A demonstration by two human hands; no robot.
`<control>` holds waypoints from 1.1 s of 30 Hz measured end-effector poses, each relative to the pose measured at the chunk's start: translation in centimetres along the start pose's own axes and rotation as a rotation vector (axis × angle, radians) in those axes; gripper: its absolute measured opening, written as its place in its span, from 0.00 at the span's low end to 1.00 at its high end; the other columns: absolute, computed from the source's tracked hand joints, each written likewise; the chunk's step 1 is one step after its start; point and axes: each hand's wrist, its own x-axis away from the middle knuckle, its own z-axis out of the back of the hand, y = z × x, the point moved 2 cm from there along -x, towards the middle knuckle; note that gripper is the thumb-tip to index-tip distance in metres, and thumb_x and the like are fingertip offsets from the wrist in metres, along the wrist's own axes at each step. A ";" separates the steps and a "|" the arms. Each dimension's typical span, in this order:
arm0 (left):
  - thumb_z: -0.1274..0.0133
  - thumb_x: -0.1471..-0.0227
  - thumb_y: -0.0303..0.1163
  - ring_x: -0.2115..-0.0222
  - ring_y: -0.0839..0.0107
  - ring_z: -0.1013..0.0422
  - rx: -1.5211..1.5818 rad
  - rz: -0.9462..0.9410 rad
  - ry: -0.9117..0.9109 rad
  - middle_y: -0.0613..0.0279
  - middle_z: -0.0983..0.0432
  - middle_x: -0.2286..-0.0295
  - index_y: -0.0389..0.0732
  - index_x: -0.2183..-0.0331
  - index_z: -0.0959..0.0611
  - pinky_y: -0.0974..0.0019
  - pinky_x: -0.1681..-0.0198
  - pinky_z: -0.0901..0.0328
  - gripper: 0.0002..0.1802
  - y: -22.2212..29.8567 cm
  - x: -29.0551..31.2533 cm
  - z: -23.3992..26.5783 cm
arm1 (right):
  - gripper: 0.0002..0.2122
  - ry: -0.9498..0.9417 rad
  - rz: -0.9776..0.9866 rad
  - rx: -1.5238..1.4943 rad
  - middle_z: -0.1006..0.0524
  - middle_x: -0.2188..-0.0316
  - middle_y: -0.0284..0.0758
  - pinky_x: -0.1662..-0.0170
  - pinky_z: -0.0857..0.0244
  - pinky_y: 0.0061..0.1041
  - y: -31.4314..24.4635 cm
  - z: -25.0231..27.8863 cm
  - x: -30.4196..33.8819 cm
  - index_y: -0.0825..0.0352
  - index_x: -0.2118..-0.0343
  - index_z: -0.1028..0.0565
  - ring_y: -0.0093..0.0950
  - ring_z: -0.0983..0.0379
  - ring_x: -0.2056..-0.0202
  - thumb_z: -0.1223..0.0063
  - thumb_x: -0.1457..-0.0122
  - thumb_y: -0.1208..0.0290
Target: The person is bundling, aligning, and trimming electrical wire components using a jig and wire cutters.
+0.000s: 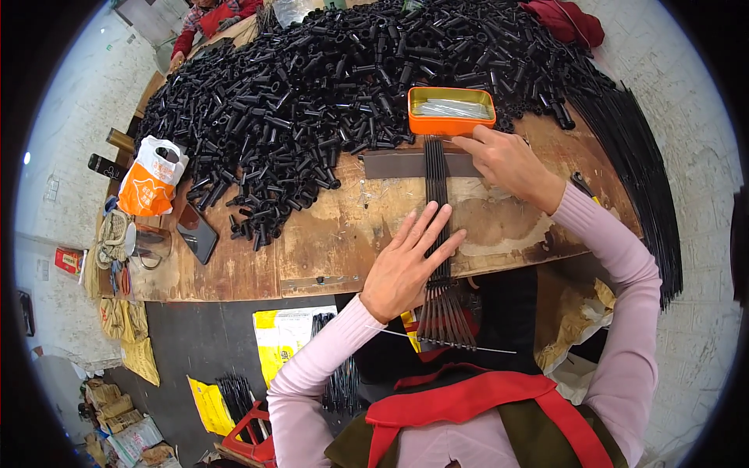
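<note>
A row of thin black rods [437, 175] lies side by side across the table edge, fanning out at the near end. A thin pale wire [495, 350] runs crosswise by their near ends. My left hand [407, 261] rests flat over the rods, fingers outstretched and spread. At the far ends of the rods is my right hand [509, 162], its fingers bent together at the tips; whatever they hold is too small to make out. Just beyond stands an orange tin [451, 125] holding thin silvery pins [451, 108]. A dark flat strip [390, 164] lies under the rods.
A big heap of black tubular parts [312, 86] covers the table's far side. Long black rods [636, 156] hang over the right edge. At left are a phone [197, 234], an orange-white bag [152, 178] and a mug [148, 242]. Another person [211, 19] sits at far left.
</note>
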 end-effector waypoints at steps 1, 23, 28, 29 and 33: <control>0.51 0.57 0.18 0.35 0.56 0.53 -0.002 0.000 -0.002 0.54 0.50 0.36 0.52 0.40 0.34 0.54 0.34 0.54 0.41 -0.1 0.0 0.0 | 0.19 -0.005 0.004 -0.011 0.27 0.67 0.38 0.67 0.30 0.35 -0.1 0.0 -0.1 0.66 0.53 0.26 0.38 0.26 0.69 0.50 0.50 0.80; 0.51 0.60 0.18 0.35 0.55 0.52 0.025 -0.024 0.016 0.52 0.50 0.37 0.51 0.39 0.35 0.53 0.35 0.52 0.43 -0.2 0.0 0.0 | 0.07 0.101 0.019 0.034 0.25 0.68 0.39 0.61 0.31 0.34 1.6 -0.4 -1.4 0.68 0.63 0.26 0.39 0.26 0.63 0.50 0.45 0.75; 0.51 0.60 0.17 0.35 0.55 0.52 0.040 -0.024 0.029 0.52 0.49 0.37 0.50 0.40 0.34 0.53 0.35 0.52 0.43 -0.3 0.0 -0.2 | 0.06 0.057 0.118 -0.161 0.24 0.69 0.40 0.60 0.32 0.35 1.4 -0.8 -3.1 0.69 0.65 0.25 0.40 0.26 0.64 0.49 0.44 0.75; 0.51 0.60 0.17 0.35 0.55 0.52 0.052 -0.023 0.037 0.52 0.49 0.37 0.50 0.40 0.34 0.53 0.35 0.52 0.43 -0.3 0.0 -0.1 | 0.06 0.060 0.119 -0.160 0.24 0.69 0.40 0.60 0.32 0.35 1.4 -0.9 -3.5 0.69 0.65 0.25 0.40 0.26 0.64 0.49 0.44 0.75; 0.51 0.60 0.17 0.36 0.54 0.52 0.068 -0.011 0.042 0.52 0.49 0.37 0.50 0.40 0.34 0.53 0.35 0.52 0.42 -0.1 0.1 0.1 | 0.07 0.131 0.043 -0.312 0.24 0.72 0.43 0.60 0.32 0.37 2.6 -0.2 -6.4 0.71 0.67 0.23 0.43 0.26 0.66 0.49 0.44 0.73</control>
